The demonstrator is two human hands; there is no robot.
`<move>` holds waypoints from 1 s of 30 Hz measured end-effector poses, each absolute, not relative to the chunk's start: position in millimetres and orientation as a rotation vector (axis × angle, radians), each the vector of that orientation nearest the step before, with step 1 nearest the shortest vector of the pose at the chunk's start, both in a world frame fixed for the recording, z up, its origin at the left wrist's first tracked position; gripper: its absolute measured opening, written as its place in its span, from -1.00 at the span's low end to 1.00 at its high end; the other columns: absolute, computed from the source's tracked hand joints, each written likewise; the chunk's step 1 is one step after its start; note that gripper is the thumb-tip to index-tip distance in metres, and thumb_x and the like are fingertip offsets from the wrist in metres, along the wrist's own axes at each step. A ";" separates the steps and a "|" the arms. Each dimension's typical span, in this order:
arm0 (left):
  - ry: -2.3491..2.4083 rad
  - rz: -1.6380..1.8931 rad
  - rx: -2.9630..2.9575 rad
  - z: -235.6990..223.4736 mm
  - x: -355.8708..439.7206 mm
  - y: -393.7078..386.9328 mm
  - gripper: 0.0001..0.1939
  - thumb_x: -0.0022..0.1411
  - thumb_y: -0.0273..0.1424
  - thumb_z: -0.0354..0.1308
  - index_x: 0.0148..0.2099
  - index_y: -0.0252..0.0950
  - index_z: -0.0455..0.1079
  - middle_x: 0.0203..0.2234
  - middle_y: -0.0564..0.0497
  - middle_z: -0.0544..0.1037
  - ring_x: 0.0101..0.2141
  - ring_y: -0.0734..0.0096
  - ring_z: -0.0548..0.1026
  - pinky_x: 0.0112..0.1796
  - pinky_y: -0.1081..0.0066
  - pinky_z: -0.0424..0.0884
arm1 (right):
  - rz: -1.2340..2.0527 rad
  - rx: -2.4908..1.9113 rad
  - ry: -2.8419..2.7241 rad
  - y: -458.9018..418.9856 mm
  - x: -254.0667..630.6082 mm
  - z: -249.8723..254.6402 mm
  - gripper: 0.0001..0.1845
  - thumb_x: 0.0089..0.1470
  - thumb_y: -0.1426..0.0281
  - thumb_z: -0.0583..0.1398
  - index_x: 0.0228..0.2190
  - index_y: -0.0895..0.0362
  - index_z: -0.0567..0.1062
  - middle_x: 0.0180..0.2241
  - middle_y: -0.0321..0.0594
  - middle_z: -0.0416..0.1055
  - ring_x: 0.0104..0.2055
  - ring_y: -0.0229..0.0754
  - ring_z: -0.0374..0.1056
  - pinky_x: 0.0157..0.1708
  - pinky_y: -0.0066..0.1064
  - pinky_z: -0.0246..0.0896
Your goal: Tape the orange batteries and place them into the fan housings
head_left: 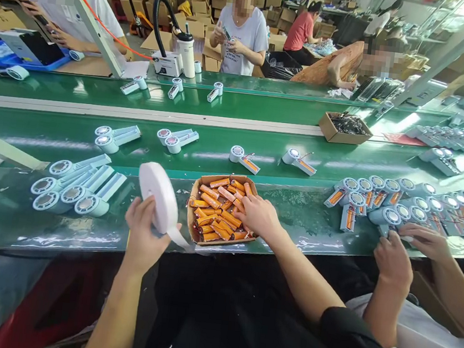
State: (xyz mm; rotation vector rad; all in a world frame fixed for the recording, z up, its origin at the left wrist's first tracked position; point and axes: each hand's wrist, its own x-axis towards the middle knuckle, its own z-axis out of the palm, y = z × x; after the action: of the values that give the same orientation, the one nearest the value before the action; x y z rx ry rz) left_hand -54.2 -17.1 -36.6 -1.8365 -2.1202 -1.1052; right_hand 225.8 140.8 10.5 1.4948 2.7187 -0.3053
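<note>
My left hand (145, 231) is closed around a large roll of white tape (159, 196), held up on edge over the front of the bench. A loose end of the tape hangs off toward the right. Inside a shallow cardboard box (189, 226) lie several orange battery cells (219, 229) with thin wires. My right hand (258, 216) reaches over the box's right side, its fingertips down among the cells. Whether those fingers grip a cell is hidden by the hand itself.
Light-blue fan housings (91, 204) lie grouped at left, and more crowd the right (390, 216). Beside me on the right, a co-worker's hands (394, 259) handle one. Several housings rest on the green conveyor (211, 155). A carton of dark parts (343, 132) stands beyond.
</note>
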 end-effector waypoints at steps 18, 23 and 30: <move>-1.823 -0.855 -2.146 -18.1 -11.2 -11.7 -0.18 0.18 -0.51 0.31 0.44 -0.21 0.15 0.20 -0.23 0.50 0.35 -0.25 0.19 0.31 -0.24 0.28 | -3.016 1.473 2.161 136.9 254.9 22.3 -0.32 -0.06 0.03 0.52 0.04 0.06 0.62 -0.19 -0.17 0.67 -0.10 -0.03 0.58 0.00 -0.19 0.47; -1.698 -0.792 -2.181 -14.2 -4.2 -7.8 -0.28 0.29 -0.44 0.29 0.43 -0.28 0.17 0.19 -0.27 0.53 0.33 -0.21 0.27 0.33 -0.23 0.25 | -3.157 1.367 2.113 123.5 250.0 34.2 -0.35 -0.11 0.17 0.58 -0.01 -0.02 0.53 -0.23 -0.26 0.67 -0.17 -0.08 0.61 -0.08 -0.19 0.54; -1.700 -0.759 -2.142 -22.4 -1.5 -9.8 -0.28 0.26 -0.52 0.25 0.44 -0.21 0.27 0.19 -0.17 0.57 0.39 -0.20 0.17 0.28 -0.10 0.35 | -2.979 1.957 2.467 118.6 236.2 26.6 -0.51 -0.19 0.14 0.58 -0.32 0.03 0.51 -0.20 -0.28 0.64 -0.12 -0.10 0.60 -0.04 -0.22 0.54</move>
State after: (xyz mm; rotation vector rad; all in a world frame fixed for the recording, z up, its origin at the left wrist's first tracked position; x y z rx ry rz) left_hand -1.5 -9.8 -22.4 -2.1418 -1.7004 -0.7593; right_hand 236.2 118.6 26.6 1.9573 2.4665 -2.9789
